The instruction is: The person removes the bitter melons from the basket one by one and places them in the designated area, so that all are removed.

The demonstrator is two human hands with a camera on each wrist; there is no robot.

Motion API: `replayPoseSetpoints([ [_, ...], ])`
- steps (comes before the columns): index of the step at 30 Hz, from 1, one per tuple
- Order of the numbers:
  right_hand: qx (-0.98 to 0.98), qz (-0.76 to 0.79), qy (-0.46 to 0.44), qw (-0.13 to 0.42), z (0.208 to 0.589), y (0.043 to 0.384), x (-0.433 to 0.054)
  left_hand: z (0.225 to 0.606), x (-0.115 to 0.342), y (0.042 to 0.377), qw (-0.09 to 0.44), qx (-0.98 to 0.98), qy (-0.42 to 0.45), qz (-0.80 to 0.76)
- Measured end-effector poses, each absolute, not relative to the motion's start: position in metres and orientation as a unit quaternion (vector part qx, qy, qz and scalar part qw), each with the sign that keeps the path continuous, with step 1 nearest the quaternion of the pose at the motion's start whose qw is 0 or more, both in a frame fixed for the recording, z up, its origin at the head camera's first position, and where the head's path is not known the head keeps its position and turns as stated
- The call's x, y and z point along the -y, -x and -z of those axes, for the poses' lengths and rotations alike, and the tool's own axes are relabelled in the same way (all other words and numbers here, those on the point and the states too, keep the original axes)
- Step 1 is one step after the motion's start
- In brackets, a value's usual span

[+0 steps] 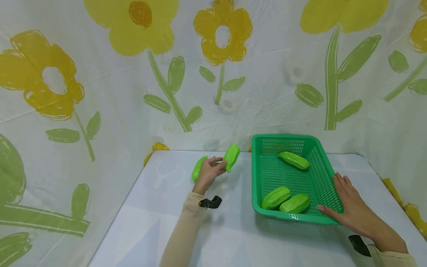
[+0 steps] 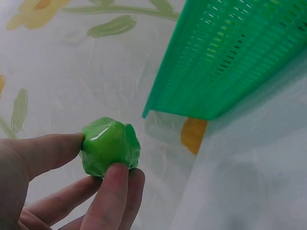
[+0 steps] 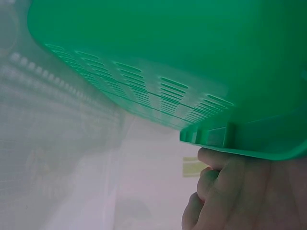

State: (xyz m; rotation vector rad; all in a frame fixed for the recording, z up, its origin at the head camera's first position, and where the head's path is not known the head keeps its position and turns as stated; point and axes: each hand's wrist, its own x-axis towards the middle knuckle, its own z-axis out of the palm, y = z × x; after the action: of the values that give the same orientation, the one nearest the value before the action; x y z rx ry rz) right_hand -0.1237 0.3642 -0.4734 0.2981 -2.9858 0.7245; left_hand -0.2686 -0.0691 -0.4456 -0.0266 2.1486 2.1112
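My left hand pinches a glossy light-green ridged bitter melon between thumb and fingertips, above the table. In the left wrist view this bitter melon is seen end-on. Another bitter melon lies just behind the left hand, partly hidden by it. My right hand rests on the right rim of a green plastic basket, fingers straight along the outside and thumb reaching over the inside. The basket holds one bitter melon toward the back and two bitter melons near the front.
A pale table carries the basket on its right half. A white curtain printed with yellow flowers hangs behind and around the table. In the right wrist view, the slotted basket wall fills the upper part.
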Motion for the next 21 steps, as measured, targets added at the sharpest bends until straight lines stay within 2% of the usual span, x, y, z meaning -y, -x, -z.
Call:
replayPoseSetpoints([
  [21,0.964,-0.237,-0.106,0.051,0.477,0.124,-0.364,0.476,0.079,0.266,0.032,-0.768,0.030,-0.639],
])
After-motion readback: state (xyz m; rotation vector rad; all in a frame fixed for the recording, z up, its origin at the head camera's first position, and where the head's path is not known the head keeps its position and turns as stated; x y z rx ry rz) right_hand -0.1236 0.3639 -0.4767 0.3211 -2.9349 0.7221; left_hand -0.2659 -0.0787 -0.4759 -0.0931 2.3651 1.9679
